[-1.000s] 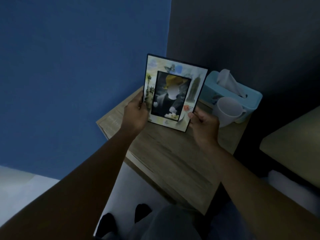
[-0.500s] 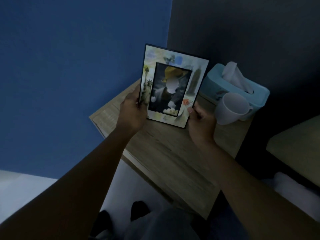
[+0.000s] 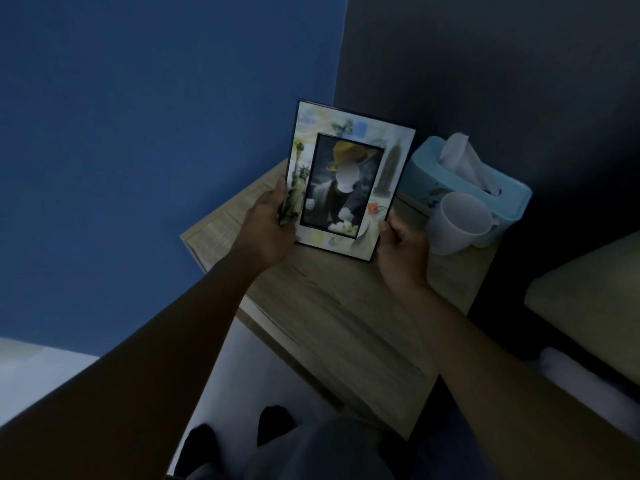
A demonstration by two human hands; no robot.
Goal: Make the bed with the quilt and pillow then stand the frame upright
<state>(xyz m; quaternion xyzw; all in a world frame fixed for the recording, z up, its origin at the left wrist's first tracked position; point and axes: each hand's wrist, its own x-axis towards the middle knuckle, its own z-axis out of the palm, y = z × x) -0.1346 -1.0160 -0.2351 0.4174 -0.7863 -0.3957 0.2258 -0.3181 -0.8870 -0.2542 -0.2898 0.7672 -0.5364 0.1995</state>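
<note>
Blue wall [image 3: 138,133] fills the left side, and a dark wall [image 3: 485,64] fills the right. They meet in a corner. A wood table [image 3: 346,323] sits in that corner. The room is dim.

A person holds the frame [image 3: 349,178] over the back part of the table, with the picture side facing them. The frame is tall and stands almost straight up, leaning back a little. Its bottom edge is low, right by the table top. I cannot tell if it touches the wood.

The left hand [image 3: 265,230] grips the left edge of the frame. The thumb lies on the front and the fingers go behind. The right hand [image 3: 403,249] grips the bottom right corner. Its fingers are curled, and the thumb presses the side edge.

A light blue tissue box [image 3: 426,168] sits at the back of the table, just to the right of the frame. A white tissue sticks up out of it. A white cup [image 3: 459,223] sits just in front of the box, right beside the right hand. The cup is tipped so you can see inside it.

A tan soft thing [image 3: 588,299] shows at the right edge, well apart from the table. I cannot tell what it is. The floor [image 3: 34,375] is pale. The person's dark feet [image 3: 273,420] show at the bottom, close to the front of the table.
</note>
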